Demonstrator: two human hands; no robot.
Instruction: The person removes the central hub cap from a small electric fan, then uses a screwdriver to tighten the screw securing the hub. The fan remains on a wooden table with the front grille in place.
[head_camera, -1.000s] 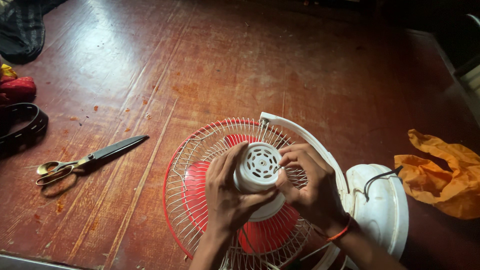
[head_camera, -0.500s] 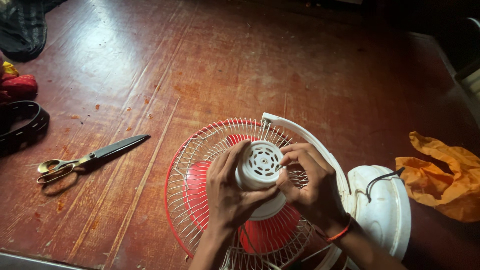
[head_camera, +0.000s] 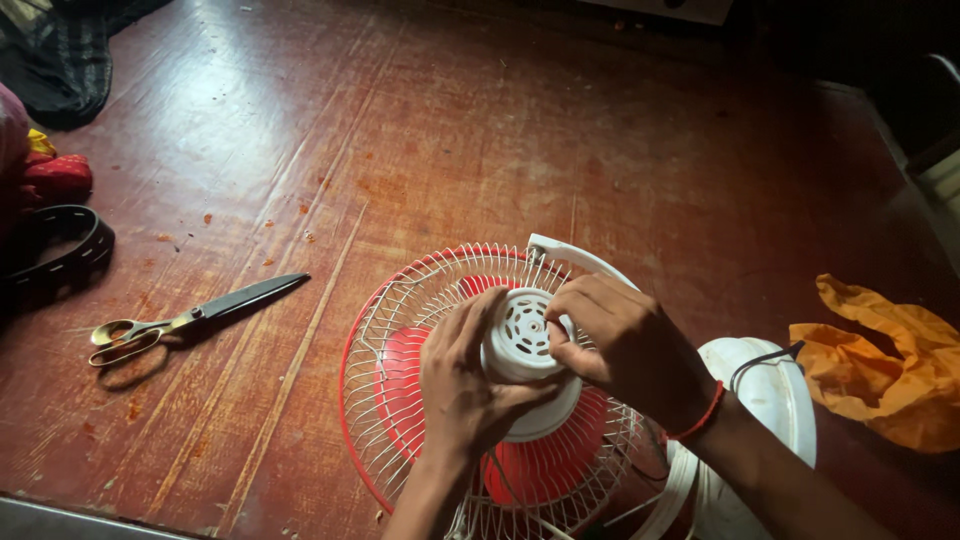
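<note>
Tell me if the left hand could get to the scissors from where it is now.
Probably yes. The left hand grips the fan's white motor housing, and the scissors lie to its left on the bare red floor, with only the fan's wire guard to lift over.

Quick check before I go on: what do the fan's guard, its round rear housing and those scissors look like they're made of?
Guard: thin wire, seemingly white-coated metal, with a red rim. Rear housing, held by left hand and right hand: matte white moulded plastic with vent slots. Scissors: dark steel blades, shiny brass-coloured handles, likely metal.
</note>
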